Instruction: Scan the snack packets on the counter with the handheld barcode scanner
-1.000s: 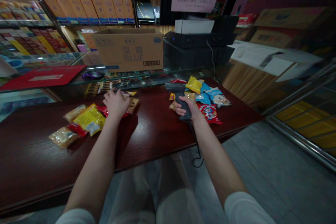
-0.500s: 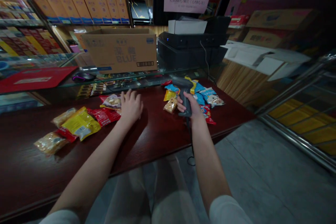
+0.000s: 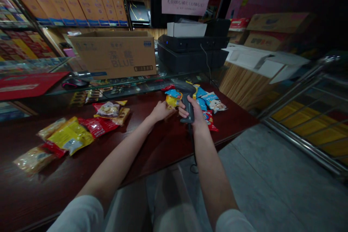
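Note:
My right hand (image 3: 191,111) is shut around the grip of a dark grey handheld barcode scanner (image 3: 187,92), whose head points away from me. My left hand (image 3: 160,111) reaches across, its fingertips on a small tan snack packet (image 3: 170,114) just beside the scanner. Whether those fingers grip it, I cannot tell. Blue snack bags (image 3: 212,102) lie behind the scanner. Nearer my left side, a red-edged clear cracker packet (image 3: 108,109) and a yellow snack bag (image 3: 71,136) lie among other packets.
The packets lie on a dark wooden counter (image 3: 54,185), with a glass display case (image 3: 122,88) behind it. On the glass stand a cardboard box (image 3: 114,55), a computer mouse (image 3: 74,84) and a red mat (image 3: 27,81). The scanner's cord (image 3: 193,156) hangs past the counter edge.
My left hand has moved right, away from the cracker packet and across to the packets beside the scanner. The right hand still holds the scanner. The whole view has shifted as my head turned.

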Tool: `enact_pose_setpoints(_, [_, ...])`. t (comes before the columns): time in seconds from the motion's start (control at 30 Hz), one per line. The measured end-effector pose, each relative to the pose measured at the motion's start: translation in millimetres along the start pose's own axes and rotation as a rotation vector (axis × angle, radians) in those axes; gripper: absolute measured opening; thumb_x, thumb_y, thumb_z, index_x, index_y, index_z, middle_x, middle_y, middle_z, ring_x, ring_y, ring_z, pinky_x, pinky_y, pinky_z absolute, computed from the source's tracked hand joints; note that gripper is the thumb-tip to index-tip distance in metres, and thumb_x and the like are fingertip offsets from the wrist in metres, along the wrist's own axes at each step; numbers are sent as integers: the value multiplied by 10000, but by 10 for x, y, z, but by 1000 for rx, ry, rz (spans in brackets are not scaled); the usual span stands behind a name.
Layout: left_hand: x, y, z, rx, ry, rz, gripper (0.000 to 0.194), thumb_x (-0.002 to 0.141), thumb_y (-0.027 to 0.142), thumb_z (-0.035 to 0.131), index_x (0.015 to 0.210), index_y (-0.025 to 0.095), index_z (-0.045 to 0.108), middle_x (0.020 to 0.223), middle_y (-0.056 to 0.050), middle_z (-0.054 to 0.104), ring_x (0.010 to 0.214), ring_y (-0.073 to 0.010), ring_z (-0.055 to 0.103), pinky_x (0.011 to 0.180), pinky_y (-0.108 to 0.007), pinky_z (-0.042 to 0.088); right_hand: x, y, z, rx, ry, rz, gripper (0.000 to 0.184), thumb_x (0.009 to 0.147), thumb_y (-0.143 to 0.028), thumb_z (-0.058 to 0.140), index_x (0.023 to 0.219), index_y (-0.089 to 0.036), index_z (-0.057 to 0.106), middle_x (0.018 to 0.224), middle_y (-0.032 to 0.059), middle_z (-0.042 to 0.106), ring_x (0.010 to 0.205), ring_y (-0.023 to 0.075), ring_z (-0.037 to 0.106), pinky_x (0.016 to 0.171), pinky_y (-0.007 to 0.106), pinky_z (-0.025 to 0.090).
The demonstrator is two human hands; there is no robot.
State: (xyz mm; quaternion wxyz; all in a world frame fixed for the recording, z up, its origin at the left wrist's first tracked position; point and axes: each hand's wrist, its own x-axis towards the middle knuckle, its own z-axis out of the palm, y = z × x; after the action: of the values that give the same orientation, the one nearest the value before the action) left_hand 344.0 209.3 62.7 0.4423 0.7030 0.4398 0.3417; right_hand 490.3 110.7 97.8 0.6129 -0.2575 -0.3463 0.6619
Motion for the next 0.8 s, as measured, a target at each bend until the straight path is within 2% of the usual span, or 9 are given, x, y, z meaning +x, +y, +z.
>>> enact_pose_setpoints(0.1, [-59,-27,-169,-206,13,-104,280,632,269,840,690,195,576,717,-30,583,851,-238,616,803,-320,486,-2,7,15,-20,-12,16,279,952,-473,510,1047,-211,506,624,-85,412,376,48,249,363,180,250])
enact_pose_setpoints(0.2, [-148,7,-403,-625,-56,-262,182,833,326,685,868,154,637,800,-61,663,714,-177,624,670,-280,503,-4,27,34,-83,-6,2,269,919,-459,570,978,-207,497,614,-85,434,370,48,277,363,194,251])
enact_pose_setpoints(0.27, [-225,41,-566,-893,-109,-354,213,928,299,536,959,124,654,853,-95,699,712,-175,659,662,-286,534,-5,55,49,-130,-30,-5,292,878,-454,629,950,-208,490,619,-83,462,369,49,305,364,201,260])
enact_pose_setpoints(0.37, [-337,56,-760,-1113,-80,-396,355,1004,319,374,1014,112,662,900,-118,721,744,-175,691,677,-297,563,-6,117,75,-189,-105,54,356,824,-477,690,945,-208,491,620,-84,487,359,46,317,361,207,262])
enact_pose_setpoints(0.5, [-418,-15,-869,-1216,-34,-346,491,1010,544,379,1041,148,667,871,-88,711,729,-164,678,638,-272,544,-2,210,112,-241,-162,150,394,815,-493,699,995,-200,507,615,-90,501,349,44,321,356,206,246])
enact_pose_setpoints(0.67, [-415,-86,-869,-1237,38,-338,396,1024,484,425,1017,175,672,847,-38,700,700,-132,655,694,-266,534,10,267,120,-261,-192,203,415,833,-475,684,1077,-189,508,615,-97,508,346,48,336,352,204,245])
enact_pose_setpoints(0.8, [-397,-78,-884,-1260,134,-261,392,1027,476,435,1081,178,684,835,-29,712,724,-123,657,722,-236,525,13,274,88,-267,-227,258,418,832,-475,680,1082,-183,515,606,-96,509,344,46,326,349,200,239])
